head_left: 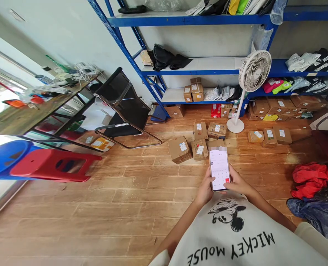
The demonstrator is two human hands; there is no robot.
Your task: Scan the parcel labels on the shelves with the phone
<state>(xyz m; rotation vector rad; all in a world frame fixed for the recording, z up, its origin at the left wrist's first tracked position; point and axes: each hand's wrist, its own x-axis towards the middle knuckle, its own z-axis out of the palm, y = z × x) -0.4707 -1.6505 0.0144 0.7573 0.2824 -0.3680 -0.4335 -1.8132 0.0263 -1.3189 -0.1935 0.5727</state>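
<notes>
A smartphone (218, 166) with a lit white screen is held upright in front of my shirt. My left hand (205, 187) grips its left edge, the thumb lying over the side of the screen. Around the right edge is my right hand (237, 181), with its thumb on the lower right of the screen beside a small red button. The fingers behind the phone are hidden. Just beyond the phone, several labelled cardboard boxes (179, 149) sit in a group on the wooden floor.
A white fan (254, 72) stands before blue shelving (197, 20) holding parcels. At left are a black chair (125, 107), a desk (19, 120), a red stool (55, 164) and a blue tub (3, 159). Red clothing (310, 179) lies at right, near more boxes (282, 136).
</notes>
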